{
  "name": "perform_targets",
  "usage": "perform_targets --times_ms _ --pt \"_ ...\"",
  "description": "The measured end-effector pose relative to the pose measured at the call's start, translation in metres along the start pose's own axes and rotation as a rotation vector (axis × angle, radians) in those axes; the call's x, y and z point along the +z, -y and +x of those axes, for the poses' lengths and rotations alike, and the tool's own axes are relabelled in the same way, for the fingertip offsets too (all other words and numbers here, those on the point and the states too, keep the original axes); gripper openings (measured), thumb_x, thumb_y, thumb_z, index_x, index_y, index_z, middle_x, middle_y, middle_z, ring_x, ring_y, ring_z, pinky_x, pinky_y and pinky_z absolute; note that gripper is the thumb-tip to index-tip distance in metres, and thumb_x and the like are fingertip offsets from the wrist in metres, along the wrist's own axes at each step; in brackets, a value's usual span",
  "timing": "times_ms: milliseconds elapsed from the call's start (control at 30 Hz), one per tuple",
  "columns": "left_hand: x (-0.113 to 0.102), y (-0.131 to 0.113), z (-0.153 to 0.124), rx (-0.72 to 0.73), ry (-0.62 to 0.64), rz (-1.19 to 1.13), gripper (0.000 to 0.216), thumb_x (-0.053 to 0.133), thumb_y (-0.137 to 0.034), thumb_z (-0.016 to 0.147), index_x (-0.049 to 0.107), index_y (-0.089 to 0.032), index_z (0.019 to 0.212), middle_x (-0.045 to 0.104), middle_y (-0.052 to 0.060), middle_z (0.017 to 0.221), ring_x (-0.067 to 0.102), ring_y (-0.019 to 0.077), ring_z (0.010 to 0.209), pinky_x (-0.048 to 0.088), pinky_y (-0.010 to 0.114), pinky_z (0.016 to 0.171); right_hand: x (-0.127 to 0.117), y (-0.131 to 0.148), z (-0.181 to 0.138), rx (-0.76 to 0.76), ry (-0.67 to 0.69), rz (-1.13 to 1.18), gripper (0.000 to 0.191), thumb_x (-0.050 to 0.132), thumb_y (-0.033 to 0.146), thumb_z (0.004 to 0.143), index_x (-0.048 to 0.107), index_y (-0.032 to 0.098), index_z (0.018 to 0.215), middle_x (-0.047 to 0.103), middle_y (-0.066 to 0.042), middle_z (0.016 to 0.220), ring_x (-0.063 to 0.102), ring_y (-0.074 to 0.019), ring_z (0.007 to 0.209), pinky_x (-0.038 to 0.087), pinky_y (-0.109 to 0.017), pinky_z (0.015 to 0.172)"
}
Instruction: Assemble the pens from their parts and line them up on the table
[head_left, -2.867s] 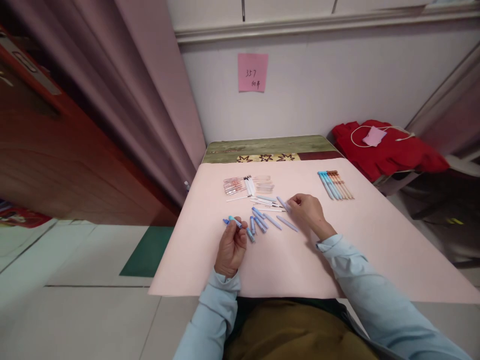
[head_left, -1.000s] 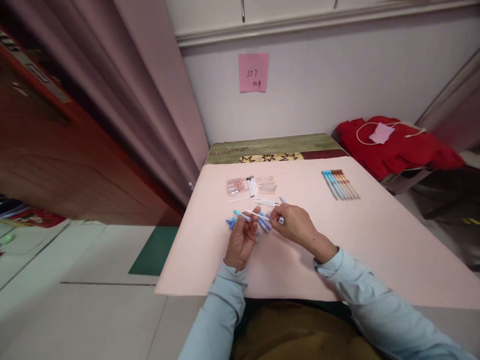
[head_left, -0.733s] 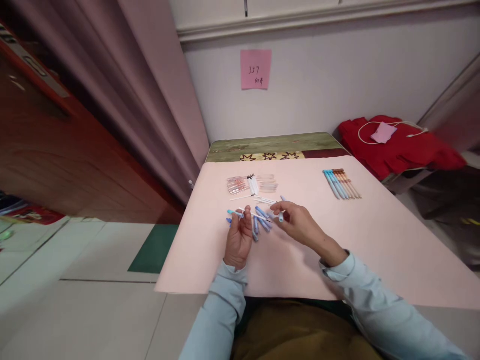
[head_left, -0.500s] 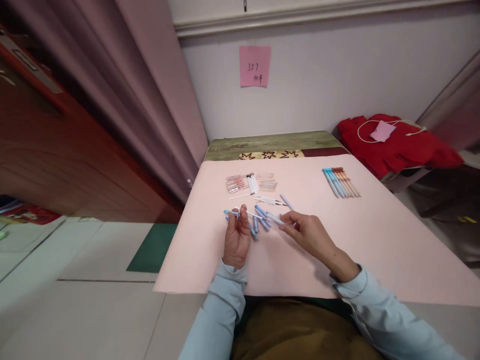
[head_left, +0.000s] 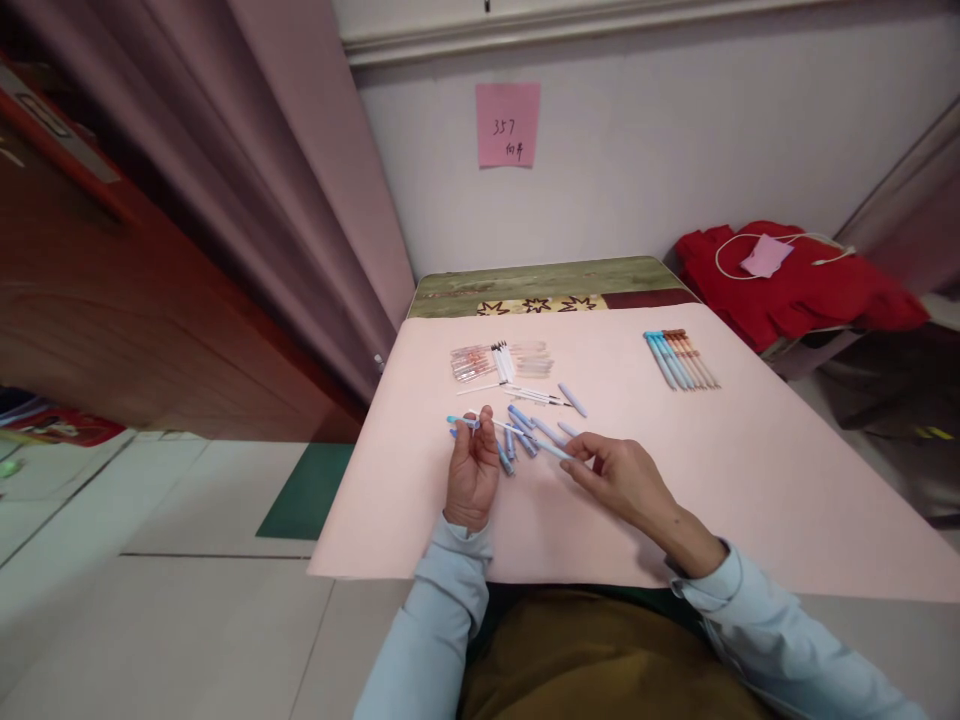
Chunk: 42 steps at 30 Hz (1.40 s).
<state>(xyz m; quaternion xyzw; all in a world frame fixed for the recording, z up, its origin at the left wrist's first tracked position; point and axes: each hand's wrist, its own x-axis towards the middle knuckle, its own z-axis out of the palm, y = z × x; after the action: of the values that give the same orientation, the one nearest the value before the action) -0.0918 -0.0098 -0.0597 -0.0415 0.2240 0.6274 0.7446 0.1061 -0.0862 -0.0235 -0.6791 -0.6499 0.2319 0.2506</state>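
Note:
In the head view my left hand is closed around a blue pen part, from which a thin white pen refill sticks out to the right. My right hand pinches a light blue pen barrel between thumb and fingertips, its far end near the refill's tip. Several blue pen parts lie in a loose pile between and behind my hands. A lavender barrel rests farther back. Loose white refills lie behind the pile.
Clear pen barrels and black-tipped white refills are grouped farther back. Blue pens and brown-topped pens stand in a row at the right. Red cloth with a white cable lies beyond the pink-covered table.
My right hand has shifted slightly down, and the barrel in it now sits lower, showing other barrels lying behind it. My left hand has hardly moved.

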Motion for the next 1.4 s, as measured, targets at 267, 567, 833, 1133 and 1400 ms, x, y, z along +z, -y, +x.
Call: perform_targets --times_ms 267,567,833,1133,1400 --pt "0.0 0.002 -0.001 -0.032 -0.016 0.017 0.042 0.031 -0.017 0.104 0.068 -0.011 0.086 0.076 0.008 0.088 0.072 0.0131 0.099 0.059 0.019 0.084 0.007 0.002 0.004 -0.012 0.008 0.097 0.015 0.062 0.038 0.082 0.069 0.025 0.083 0.069 0.003 0.069 0.056 -0.0138 0.055 0.036 -0.026 0.056" --pt "0.0 0.003 -0.002 -0.047 0.002 0.035 0.039 0.032 -0.017 0.104 0.067 -0.012 0.087 0.075 0.007 0.089 0.073 0.0103 0.092 0.059 0.018 0.083 0.023 0.004 0.018 0.036 0.062 0.351 0.024 0.063 0.044 0.082 0.071 0.022 0.081 0.065 0.002 0.062 0.052 -0.0124 0.052 0.035 -0.024 0.052" --pt "-0.002 0.002 -0.009 -0.228 0.104 0.213 0.029 0.04 -0.018 0.102 0.067 -0.008 0.097 0.073 0.013 0.103 0.07 0.0071 0.071 0.058 0.012 0.063 0.039 0.011 0.028 0.056 0.106 0.704 0.033 0.067 0.051 0.08 0.073 0.019 0.088 0.066 0.0 0.07 0.05 -0.0119 0.057 0.036 -0.024 0.053" --pt "-0.008 0.002 -0.003 -0.12 0.154 0.213 0.017 0.055 -0.024 0.096 0.067 -0.014 0.088 0.068 0.006 0.093 0.065 0.0066 0.071 0.056 0.015 0.065 0.033 0.013 0.025 0.202 0.177 1.237 0.043 0.072 0.056 0.077 0.071 0.017 0.096 0.072 -0.007 0.085 0.06 -0.0144 0.074 0.046 -0.026 0.067" --pt "-0.008 0.003 -0.003 -0.121 0.144 0.204 0.017 0.053 -0.023 0.097 0.065 -0.013 0.09 0.059 0.001 0.076 0.055 0.0025 0.058 0.05 0.009 0.054 0.029 0.015 0.02 0.115 0.217 1.221 0.037 0.071 0.053 0.08 0.066 0.017 0.09 0.069 -0.004 0.08 0.057 -0.0117 0.067 0.044 -0.025 0.064"
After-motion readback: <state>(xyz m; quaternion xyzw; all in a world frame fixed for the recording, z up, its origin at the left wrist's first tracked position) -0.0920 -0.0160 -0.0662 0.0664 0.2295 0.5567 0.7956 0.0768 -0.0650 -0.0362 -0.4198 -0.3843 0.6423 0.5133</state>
